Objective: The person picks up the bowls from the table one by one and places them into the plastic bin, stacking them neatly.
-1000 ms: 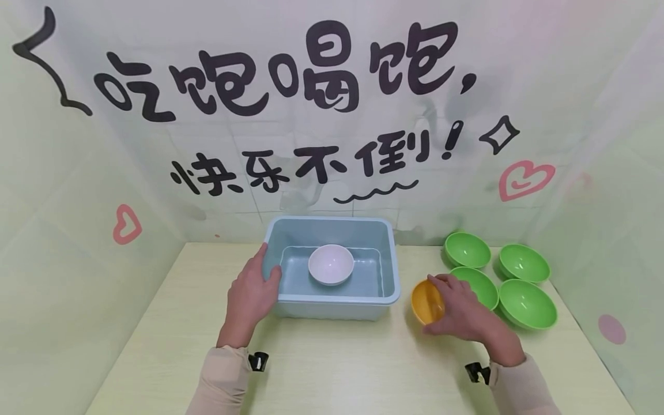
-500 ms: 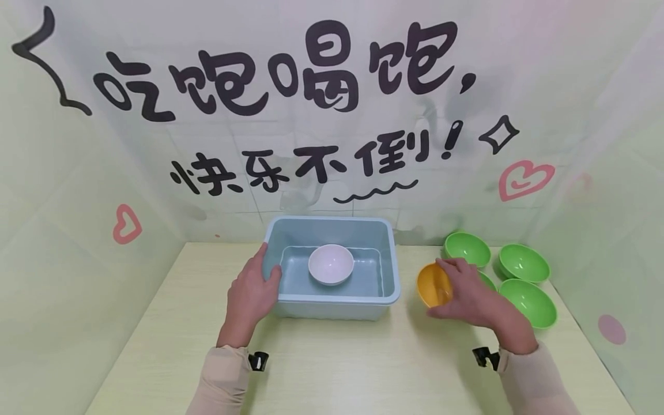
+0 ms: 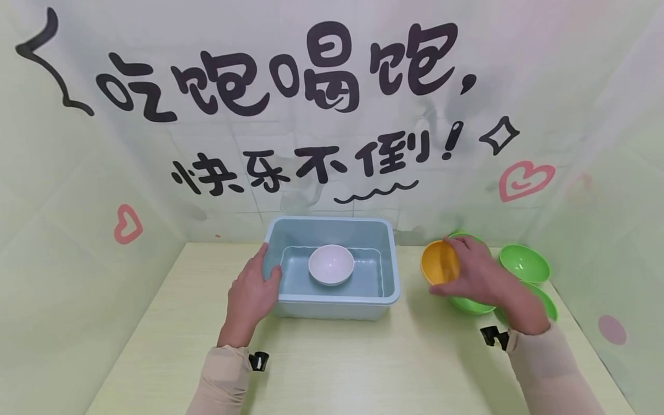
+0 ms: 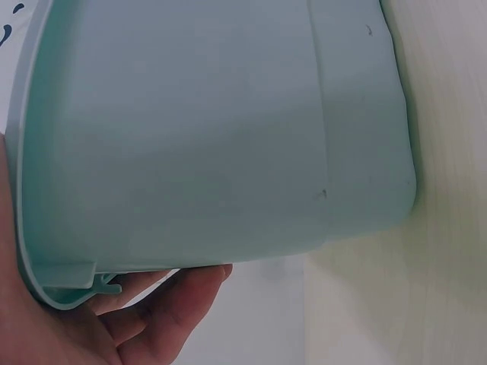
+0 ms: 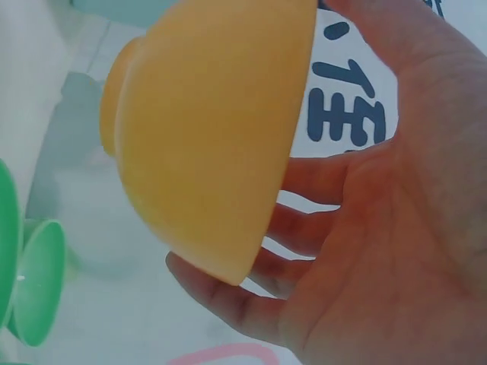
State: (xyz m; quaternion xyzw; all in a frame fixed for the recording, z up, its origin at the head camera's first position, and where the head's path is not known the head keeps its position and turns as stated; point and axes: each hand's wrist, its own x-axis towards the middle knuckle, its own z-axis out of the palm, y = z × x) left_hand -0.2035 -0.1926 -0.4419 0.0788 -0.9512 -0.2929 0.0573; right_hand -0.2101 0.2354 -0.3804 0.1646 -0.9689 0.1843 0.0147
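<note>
My left hand (image 3: 253, 291) grips the left side of a light blue plastic tub (image 3: 337, 300). In the left wrist view the fingers (image 4: 179, 308) lie along the outer wall of the tub (image 4: 190, 137), below its rim. A small white bowl (image 3: 331, 265) sits upright inside the tub. To the right, my right hand (image 3: 477, 274) holds an orange bowl (image 3: 437, 262) by its rim, above the table. The right wrist view shows the orange bowl (image 5: 213, 129) from outside, its foot to the left and several fingers (image 5: 228, 304) at the rim.
Several green bowls stand at the back right, among them one (image 3: 524, 264) in full view and one (image 3: 474, 305) partly behind my right hand. The pale table (image 3: 332, 369) meets a printed wall sheet (image 3: 332, 132) at the back. Similar sheets flank both sides.
My right hand has carried the orange bowl up and slightly right, toward the back, and now covers parts of the green bowls. The left hand, tub and white bowl have stayed put.
</note>
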